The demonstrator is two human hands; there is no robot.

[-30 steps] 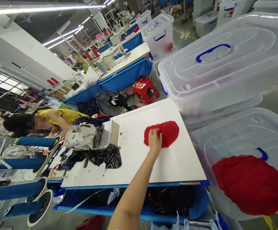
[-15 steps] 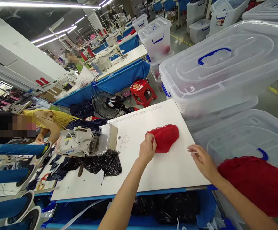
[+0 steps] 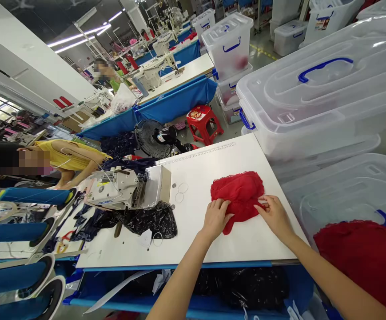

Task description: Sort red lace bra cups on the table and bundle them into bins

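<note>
A piece of red lace-edged underwear (image 3: 237, 189) lies partly spread on the white table, its lower part creased and folded. My left hand (image 3: 215, 218) is at its lower left edge, fingers bent over the cloth and thumb near the lower flap. At the right edge, my right hand (image 3: 274, 215) pinches the cloth between thumb and fingers. What lies under my left fingertips is hidden. More red lace-edged cloth (image 3: 362, 258) lies in a pile on the lower plastic box at the right.
Left of the cloth stands a white sewing machine (image 3: 113, 189) with a black plastic bag (image 3: 156, 222) beside it. Large lidded plastic boxes (image 3: 322, 98) border the table's right side. A fan (image 3: 154, 138) and a red stool (image 3: 204, 124) stand beyond. A co-worker in yellow (image 3: 69, 155) sits at left.
My right hand has moved left from beside the table edge onto the underwear. The underwear is now spread wider, with a flap hanging toward me. My left hand has shifted along its lower edge.
</note>
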